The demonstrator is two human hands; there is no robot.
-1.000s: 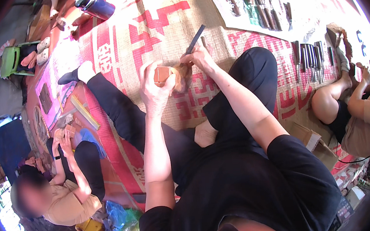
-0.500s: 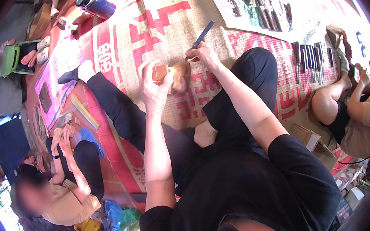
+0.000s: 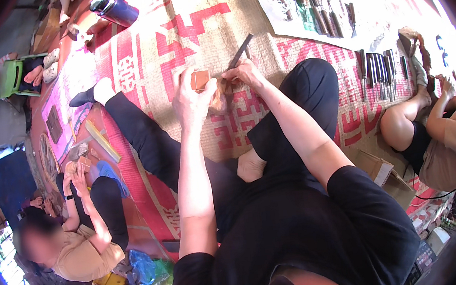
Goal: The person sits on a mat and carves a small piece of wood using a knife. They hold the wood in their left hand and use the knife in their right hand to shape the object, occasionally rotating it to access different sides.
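Upright in front of me, my left hand (image 3: 193,101) is closed around a small reddish-brown block (image 3: 200,80) with thin pale lines across its face. In my right hand (image 3: 246,73) is a dark, slim, flat-bar tool (image 3: 241,51), pinched near its lower end. Its long end slants up and to the right, while its working tip is hidden by my fingers. Between the two hands shows a blurred tan-orange patch (image 3: 217,102), close to the block; I cannot tell what it is. Both hands are above a woven mat (image 3: 185,36) patterned in red and straw.
Wood-handled tools (image 3: 319,10) lie on a white sheet at the far right, and more slim tools (image 3: 377,70) line up nearer. A co-worker (image 3: 86,238) sits at left holding a block; another person (image 3: 441,133) sits at right. A dark blue flask (image 3: 115,9) stands far left.
The right hand has shifted slightly left and down, closer to the block, and the tool is tilted more upright. The block in my left hand has turned a little and moved slightly up.
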